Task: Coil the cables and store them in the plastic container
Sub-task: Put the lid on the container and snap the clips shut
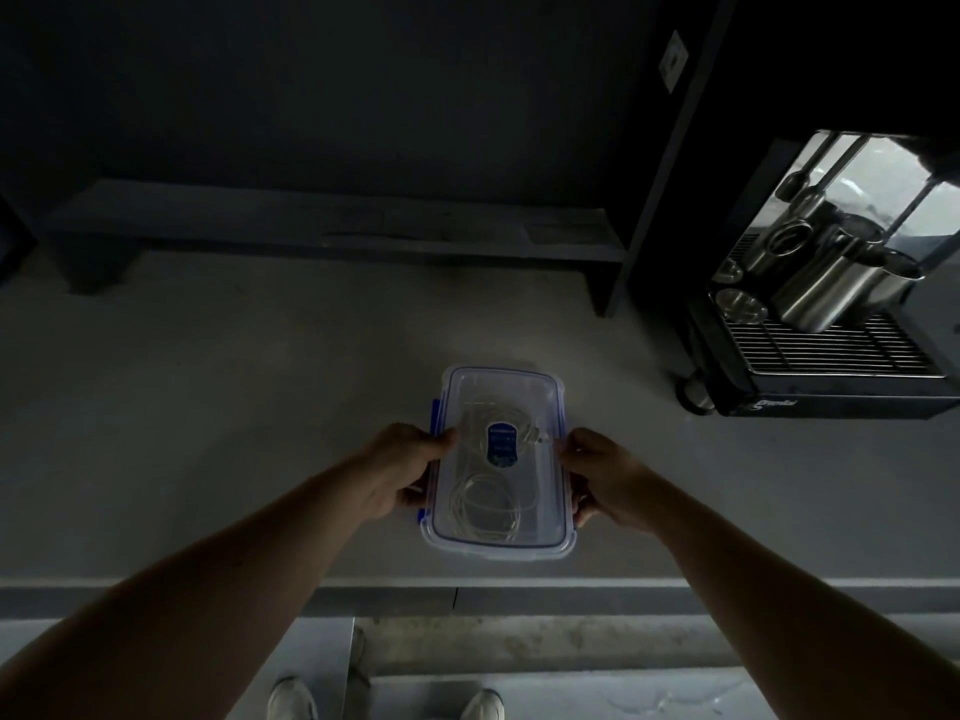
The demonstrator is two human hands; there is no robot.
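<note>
The container (500, 383) sits on the desk (218, 418), lid (540, 459) on, with white cables (485, 504) coiled inside. The left hand (408, 470) grips its left side, thumb on the lid and fingers curled round the edge. The right hand (608, 475) grips the right side the same way. A coffee machine (831, 324) stands well apart at far right.
</note>
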